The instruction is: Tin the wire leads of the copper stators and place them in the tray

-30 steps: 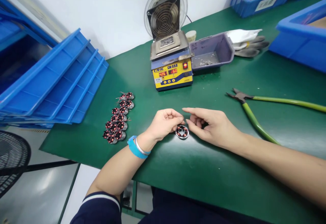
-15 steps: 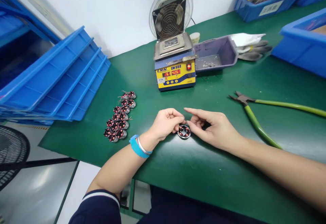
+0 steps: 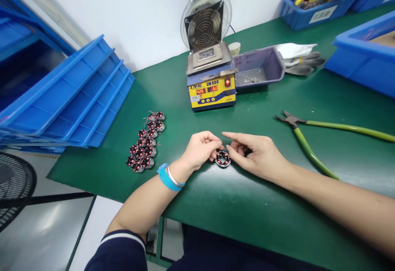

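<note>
A small ring-shaped motor stator (image 3: 222,159) with copper windings and a silvery rim lies on the green table between my hands. At its upper left edge, my left hand (image 3: 202,149) is closed in a pinch; what the fingertips hold is too small to make out. My right hand (image 3: 254,154) is on the other side, thumb tip close by the rim and index finger stretched out apart from the thumb. Its other fingers are curled and partly hidden. To the left, several similar wound stators (image 3: 145,141) stand in rows, some with loose wire ends sticking out.
Green-handled cutting pliers (image 3: 293,119) lie spread at the right. Behind my hands is a yellow-and-blue solder pot (image 3: 212,92), with a fan (image 3: 205,28) behind it and a grey bin (image 3: 274,63) beside it. Blue crates (image 3: 80,102) lean at left; a blue bin (image 3: 364,57) stands right.
Both hands and the stator keep nearly the same pose. The view has shifted slightly, and the digits on the solder pot's display have changed.
</note>
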A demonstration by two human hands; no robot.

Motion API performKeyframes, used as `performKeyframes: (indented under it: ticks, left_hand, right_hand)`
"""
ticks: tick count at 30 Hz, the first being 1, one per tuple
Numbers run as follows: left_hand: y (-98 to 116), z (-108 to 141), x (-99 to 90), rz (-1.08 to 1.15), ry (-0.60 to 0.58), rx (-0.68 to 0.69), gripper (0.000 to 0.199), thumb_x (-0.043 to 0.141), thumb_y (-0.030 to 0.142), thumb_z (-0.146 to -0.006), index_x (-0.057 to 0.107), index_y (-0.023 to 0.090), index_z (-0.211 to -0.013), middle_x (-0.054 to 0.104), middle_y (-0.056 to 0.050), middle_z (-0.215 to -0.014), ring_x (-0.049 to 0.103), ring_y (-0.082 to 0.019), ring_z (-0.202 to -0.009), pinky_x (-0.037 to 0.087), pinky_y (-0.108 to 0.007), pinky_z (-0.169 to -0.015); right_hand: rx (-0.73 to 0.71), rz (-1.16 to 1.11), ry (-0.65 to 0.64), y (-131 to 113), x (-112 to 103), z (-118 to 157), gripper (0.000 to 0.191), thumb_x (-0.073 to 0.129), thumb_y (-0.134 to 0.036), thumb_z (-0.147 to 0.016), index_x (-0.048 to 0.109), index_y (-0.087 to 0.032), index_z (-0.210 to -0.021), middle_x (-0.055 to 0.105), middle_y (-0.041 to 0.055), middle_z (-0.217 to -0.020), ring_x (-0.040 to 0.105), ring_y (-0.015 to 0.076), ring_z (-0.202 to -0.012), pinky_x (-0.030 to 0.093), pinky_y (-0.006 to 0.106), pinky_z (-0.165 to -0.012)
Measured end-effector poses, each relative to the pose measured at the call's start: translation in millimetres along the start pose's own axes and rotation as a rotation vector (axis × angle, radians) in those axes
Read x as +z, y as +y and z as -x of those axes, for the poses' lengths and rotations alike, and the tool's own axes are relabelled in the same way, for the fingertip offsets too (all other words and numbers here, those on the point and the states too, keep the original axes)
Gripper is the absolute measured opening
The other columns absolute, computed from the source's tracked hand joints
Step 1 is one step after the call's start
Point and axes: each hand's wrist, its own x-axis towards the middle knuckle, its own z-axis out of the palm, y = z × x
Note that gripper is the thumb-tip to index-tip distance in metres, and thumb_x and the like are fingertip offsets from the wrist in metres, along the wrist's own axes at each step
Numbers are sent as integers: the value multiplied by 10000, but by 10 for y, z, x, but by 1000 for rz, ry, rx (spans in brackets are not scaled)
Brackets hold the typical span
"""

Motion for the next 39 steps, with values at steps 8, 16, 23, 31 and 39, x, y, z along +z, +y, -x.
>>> performKeyframes:
  ticks: [8, 16, 23, 31, 39]
  left_hand:
    - [8, 25, -30, -130, -162, 11, 80, 629, 133, -649, 551, 118, -635, 550, 32, -472, 431, -21, -363, 316, -121, -376]
    - [-28, 11, -38, -137, -123, 7, 94, 640, 152, -676, 558, 113, -657, 565, 23, -505, 441, -18, -376, 331, -115, -376]
    - [-25, 20, -59, -130, -217, -24, 79, 637, 105, -659, 559, 111, -669, 551, 27, -489, 477, -44, -395, 352, -137, -396]
    - [-19, 29, -43, -99, -218, -25, 115, 581, 27, -652, 528, 124, -687, 524, 57, -462, 478, -45, -377, 338, -125, -378]
    - [-68, 17, -108, -81, -306, 59, 226, 749, 245, -663, 579, 110, -726, 601, -1, -566, 551, -70, -468, 394, -159, -438]
  right_hand:
    - [32, -128, -131, -21, -48, -24, 208, 531, -200, -795, 630, -135, -966, 540, -38, -544, 488, 63, -455, 423, 170, -449]
    - [-8, 55, -32, -19, -90, 10, 124, 509, -200, -783, 609, -178, -853, 557, -29, -526, 504, 79, -442, 428, 194, -458]
    - [39, -22, -121, -15, -67, -37, 153, 506, -204, -796, 637, -165, -864, 532, -28, -521, 475, 79, -444, 412, 195, -440]
    - [-21, -67, -132, -73, -126, 11, 114, 516, -246, -840, 625, -214, -843, 592, 1, -596, 526, 107, -482, 453, 241, -484]
    - [83, -29, -79, -1, -128, -1, 129, 538, -232, -834, 610, -185, -737, 620, 7, -588, 538, 103, -491, 439, 225, -479]
